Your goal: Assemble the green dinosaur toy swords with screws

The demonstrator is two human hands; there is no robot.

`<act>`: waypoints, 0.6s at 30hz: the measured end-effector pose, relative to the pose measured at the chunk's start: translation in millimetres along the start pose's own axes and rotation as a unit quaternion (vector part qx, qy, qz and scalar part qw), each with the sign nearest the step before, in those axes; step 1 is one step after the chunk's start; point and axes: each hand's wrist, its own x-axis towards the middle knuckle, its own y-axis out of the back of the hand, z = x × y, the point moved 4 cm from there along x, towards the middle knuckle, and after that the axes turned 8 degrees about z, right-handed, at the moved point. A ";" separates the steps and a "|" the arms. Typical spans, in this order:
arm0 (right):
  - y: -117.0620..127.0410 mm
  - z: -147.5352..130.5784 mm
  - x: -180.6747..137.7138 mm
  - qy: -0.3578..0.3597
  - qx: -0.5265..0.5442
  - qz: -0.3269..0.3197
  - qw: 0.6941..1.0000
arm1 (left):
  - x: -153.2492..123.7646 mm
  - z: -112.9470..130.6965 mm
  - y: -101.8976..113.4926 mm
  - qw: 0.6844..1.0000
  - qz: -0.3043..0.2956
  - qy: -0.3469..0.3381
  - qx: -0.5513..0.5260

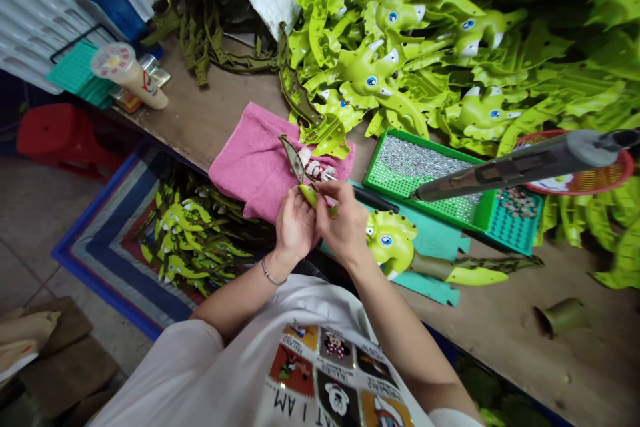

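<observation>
Near the middle, my left hand [294,225] is turned palm up, with its fingers curled around a lime-green and olive plastic toy part [309,195]. My right hand [343,219] meets it from the other side, its thumb and fingers pinched at the same part; the exact grip is partly hidden. Just beyond the fingers, several small white and dark red pieces [315,167] lie on a pink towel [250,153]. To the right of my right hand, a lime-green dinosaur head [393,243] with a blue eye rests on a teal mat [434,230], joined to an olive and green body.
A grey power screwdriver [500,170] hangs over a green basket of screws [425,207]. Lime-green dinosaur parts [370,73] heap at the back. A teal basket [520,230], olive tube [563,317] and drink cup [133,77] stand around. Below left is a filled bin [107,240].
</observation>
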 end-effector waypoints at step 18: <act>125.4 67.3 64.6 -0.259 0.212 0.124 0.934 | -0.8 -60.1 2.8 0.989 -0.102 -0.056 0.087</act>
